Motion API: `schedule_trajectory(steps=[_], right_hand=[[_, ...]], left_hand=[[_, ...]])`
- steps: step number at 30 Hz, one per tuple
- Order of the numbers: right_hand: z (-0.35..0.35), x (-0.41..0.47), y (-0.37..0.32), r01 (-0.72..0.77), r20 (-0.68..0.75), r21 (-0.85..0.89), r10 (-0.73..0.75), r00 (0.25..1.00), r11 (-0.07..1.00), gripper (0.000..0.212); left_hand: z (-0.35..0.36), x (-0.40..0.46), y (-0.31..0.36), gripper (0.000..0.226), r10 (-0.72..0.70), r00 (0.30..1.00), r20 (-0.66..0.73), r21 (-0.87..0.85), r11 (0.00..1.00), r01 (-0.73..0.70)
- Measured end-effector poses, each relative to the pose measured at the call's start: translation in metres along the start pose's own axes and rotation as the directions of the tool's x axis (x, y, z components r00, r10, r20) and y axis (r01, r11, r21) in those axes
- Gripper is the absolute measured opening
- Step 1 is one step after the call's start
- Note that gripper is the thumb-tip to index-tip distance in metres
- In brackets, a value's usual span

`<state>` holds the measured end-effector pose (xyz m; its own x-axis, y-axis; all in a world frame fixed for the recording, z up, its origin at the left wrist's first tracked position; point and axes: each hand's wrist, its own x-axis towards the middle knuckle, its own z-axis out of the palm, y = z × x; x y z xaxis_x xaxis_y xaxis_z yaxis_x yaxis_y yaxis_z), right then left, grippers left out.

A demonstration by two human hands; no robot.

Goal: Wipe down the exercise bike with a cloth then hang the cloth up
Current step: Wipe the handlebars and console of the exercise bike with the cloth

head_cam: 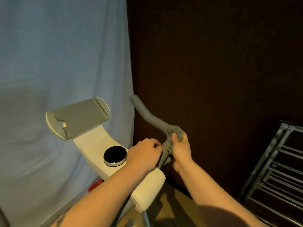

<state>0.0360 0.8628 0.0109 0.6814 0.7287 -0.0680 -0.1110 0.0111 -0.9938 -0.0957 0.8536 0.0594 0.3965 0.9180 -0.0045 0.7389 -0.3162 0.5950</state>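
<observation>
Right hand grips cloth round handlebar — left hand clenched beside it.

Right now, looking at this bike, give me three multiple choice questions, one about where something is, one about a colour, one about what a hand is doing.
1. Where is the round black dial?
A. on the white bike frame, below the grey tablet holder
B. on the metal rack
C. on the handlebar tip

2. What colour is the cloth?
A. red
B. grey
C. white

3. What is the right hand doing?
A. hanging free
B. resting flat on the dial
C. gripping the cloth around the handlebar

Answers: 1 A, the dial sits on the frame just beside the left hand. 2 B, it matches the grey handlebar foam. 3 C, thumb and fingers close over the bunched cloth at the bend.
</observation>
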Motion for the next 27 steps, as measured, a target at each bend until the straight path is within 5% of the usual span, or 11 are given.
schedule_trajectory(steps=[3,7,12,16,22,27], right_hand=[[0.009,0.002,-0.005,-0.100,-0.049,-0.012,0.100,0.994,0.995,0.036],[0.007,-0.039,0.014,0.254,0.080,-0.223,-0.242,0.967,0.941,0.047],[0.001,0.013,-0.018,0.289,0.203,-0.438,-0.220,0.954,0.851,0.044],[-0.007,-0.017,-0.003,0.456,0.312,-0.476,-0.340,0.887,0.752,0.043],[-0.019,0.031,-0.032,0.587,0.612,-0.554,-0.188,0.768,0.590,0.048],[0.000,0.053,-0.039,0.632,0.651,-0.572,-0.180,0.738,0.523,0.066]], left_hand=[[0.001,-0.002,-0.002,0.027,0.014,1.000,0.013,0.003,1.000,-0.014],[0.001,-0.002,-0.004,0.031,0.043,0.999,0.006,0.013,0.999,-0.043],[0.003,-0.001,-0.007,0.034,0.064,0.998,0.016,0.026,0.998,-0.065],[0.001,-0.004,-0.007,0.032,0.062,0.998,-0.004,0.024,0.998,-0.062],[0.002,0.003,-0.001,0.025,-0.035,0.998,-0.060,-0.016,0.999,0.034],[0.003,0.002,-0.002,0.028,-0.102,0.986,-0.132,-0.069,0.993,0.094]])
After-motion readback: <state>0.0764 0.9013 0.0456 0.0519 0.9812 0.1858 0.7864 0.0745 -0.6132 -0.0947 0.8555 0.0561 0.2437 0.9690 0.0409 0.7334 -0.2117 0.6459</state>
